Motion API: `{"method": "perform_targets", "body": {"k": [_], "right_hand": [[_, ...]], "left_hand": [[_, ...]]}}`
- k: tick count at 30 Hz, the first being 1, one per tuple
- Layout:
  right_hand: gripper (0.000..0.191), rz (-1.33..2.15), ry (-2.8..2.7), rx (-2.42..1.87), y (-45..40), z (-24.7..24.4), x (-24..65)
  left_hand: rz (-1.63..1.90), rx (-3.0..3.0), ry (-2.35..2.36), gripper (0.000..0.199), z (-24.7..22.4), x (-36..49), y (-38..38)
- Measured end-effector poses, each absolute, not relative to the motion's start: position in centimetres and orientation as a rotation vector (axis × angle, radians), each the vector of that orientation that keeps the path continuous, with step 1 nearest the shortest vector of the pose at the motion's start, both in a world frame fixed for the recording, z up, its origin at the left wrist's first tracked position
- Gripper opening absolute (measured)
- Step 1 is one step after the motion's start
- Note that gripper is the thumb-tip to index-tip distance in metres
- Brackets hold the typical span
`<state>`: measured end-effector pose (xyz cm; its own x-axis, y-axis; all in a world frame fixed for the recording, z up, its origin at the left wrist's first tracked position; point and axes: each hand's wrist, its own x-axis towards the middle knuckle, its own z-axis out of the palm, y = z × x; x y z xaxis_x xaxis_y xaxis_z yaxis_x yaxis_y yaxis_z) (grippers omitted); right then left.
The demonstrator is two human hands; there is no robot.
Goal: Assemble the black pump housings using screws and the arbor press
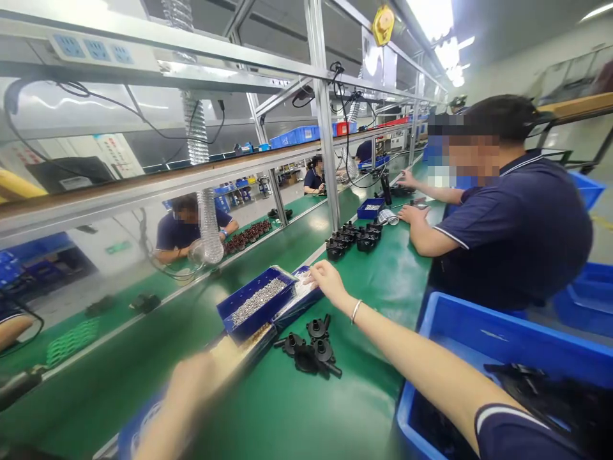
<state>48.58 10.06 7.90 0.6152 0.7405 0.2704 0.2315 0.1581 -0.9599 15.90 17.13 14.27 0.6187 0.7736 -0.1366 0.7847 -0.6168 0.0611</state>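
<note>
My right hand (pixel 328 282) reaches to a blue bin (pixel 301 303) of small white pieces, its fingers bent together at the bin's edge. Whatever sits between the fingertips is too small to make out. My left hand (pixel 191 386) is smeared by motion beside a bin of cream-coloured pieces (pixel 225 358), and its fingers cannot be read. Between the hands, a blue tray (pixel 263 317) of small silvery metal parts rests on top of the bins. Several black plastic housings with spouts (pixel 306 354) lie clustered on the green bench top (pixel 368 383), below my right wrist.
A large blue crate (pixel 483 308) with black parts stands at the right. Beyond it a co-worker (pixel 517 217) works at the bench, near more black housings (pixel 354 237) and a small blue box (pixel 366 212). A metal post (pixel 324 128) and a shelf stand along the left.
</note>
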Motion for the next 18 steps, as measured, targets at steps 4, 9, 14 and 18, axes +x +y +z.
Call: {"method": "perform_targets", "body": {"k": [4, 9, 14, 18], "right_hand": [[0.034, 0.609, -0.956, -1.167, 5.2, 7.9, 42.1], [0.043, 1.022, -1.03, -0.972, 1.7, 6.0, 33.5], [0.04, 1.347, -1.063, -0.935, 1.4, 2.4, 28.7], [0.033, 1.402, -1.221, -1.036, 1.7, 1.0, 27.3]], "left_hand": [[-0.132, 2.69, 1.292, 0.021, 14.4, 16.3, 17.8], [-0.148, 2.693, 1.358, 0.025, 13.8, 15.8, 17.1], [-0.051, 2.702, 1.391, 0.022, 13.3, 15.1, 16.8], [0.163, 2.643, 1.352, 0.025, 14.0, 13.3, 15.8]]}}
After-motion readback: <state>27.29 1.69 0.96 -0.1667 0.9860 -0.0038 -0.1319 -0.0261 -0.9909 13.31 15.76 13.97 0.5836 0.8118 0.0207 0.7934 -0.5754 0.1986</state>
